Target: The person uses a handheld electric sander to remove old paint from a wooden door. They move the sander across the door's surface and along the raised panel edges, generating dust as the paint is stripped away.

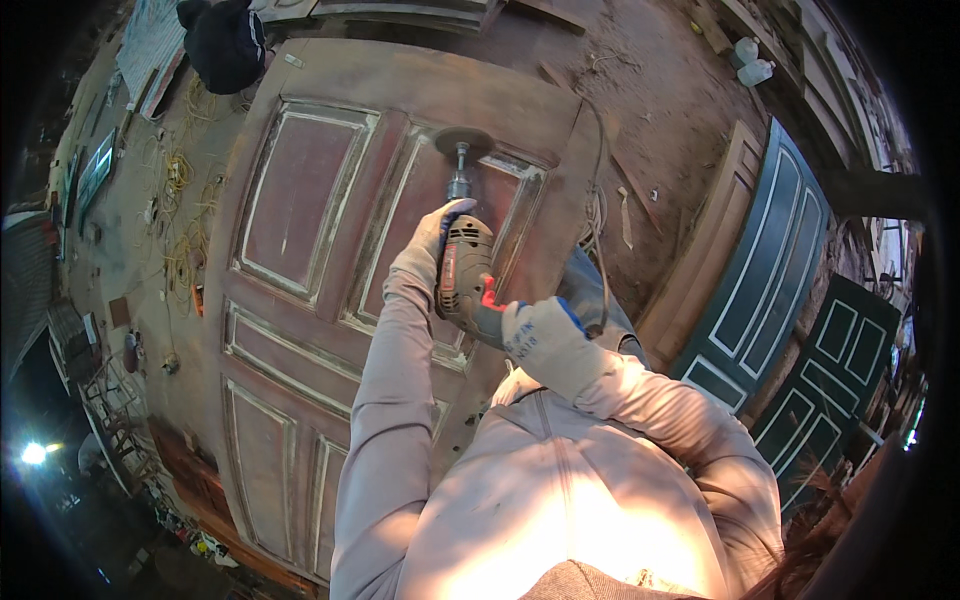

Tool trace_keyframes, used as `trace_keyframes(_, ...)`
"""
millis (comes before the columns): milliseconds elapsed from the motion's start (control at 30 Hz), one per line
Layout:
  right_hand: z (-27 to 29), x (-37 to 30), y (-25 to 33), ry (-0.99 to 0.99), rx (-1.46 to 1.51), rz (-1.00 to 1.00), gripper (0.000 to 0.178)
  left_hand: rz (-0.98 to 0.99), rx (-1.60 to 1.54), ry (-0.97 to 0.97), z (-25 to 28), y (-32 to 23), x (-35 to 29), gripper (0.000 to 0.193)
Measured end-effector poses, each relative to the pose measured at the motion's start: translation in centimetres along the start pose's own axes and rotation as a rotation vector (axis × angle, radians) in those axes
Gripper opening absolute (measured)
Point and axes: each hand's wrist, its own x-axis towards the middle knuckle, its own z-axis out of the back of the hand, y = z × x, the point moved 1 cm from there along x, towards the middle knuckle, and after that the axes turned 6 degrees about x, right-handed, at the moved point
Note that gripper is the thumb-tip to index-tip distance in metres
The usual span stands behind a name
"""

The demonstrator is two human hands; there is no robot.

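Note:
A power drill (466,270) with a dark body and red trigger is held in both my gloved hands. My left hand (432,230) wraps round its front, just behind the chuck. My right hand (550,335) grips the rear handle, fingers closed. From the chuck a shaft carries a round sanding disc (464,140), which is over the upper right panel of a reddish-brown wooden door (400,125). Whether the disc touches the wood I cannot tell. The door lies flat in front of me, its panel mouldings worn pale along the edges.
A power cord (598,200) hangs right of the drill. Blue-green (765,270) and dark green (830,375) panelled doors lean at the right. Tangled yellow cord (180,230) lies on the ground at left. A person in dark clothes (222,45) is at the far left. Plastic jugs (755,72) stand far right.

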Motion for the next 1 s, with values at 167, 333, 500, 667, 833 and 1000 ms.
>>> trace_keyframes(167,0.0,4.3,0.3,0.028,0.040,0.020,0.017,0.011,0.016,-0.043,1.9,-3.6,-0.3,0.021)
trace_keyframes(333,0.1,5.6,-0.1,0.015,0.085,0.032,0.014,0.011,-0.055,-0.023,3.2,-4.8,-0.3,0.019)
trace_keyframes(500,0.0,3.4,0.6,-0.065,0.109,-0.007,0.012,-0.010,-0.071,0.009,2.6,-3.0,0.1,0.023)
trace_keyframes(667,0.0,1.5,1.4,0.037,0.030,-0.074,0.014,-0.125,0.184,-0.021,1.3,-0.6,0.8,0.027)
trace_keyframes(833,-0.1,4.7,-0.1,-0.054,0.112,0.026,0.007,0.092,-0.073,-0.030,2.9,-3.3,0.9,0.028)
trace_keyframes(1000,0.5,7.6,-0.9,-0.020,0.113,0.076,0.002,0.039,-0.067,-0.078,3.9,-6.1,-0.4,0.025)
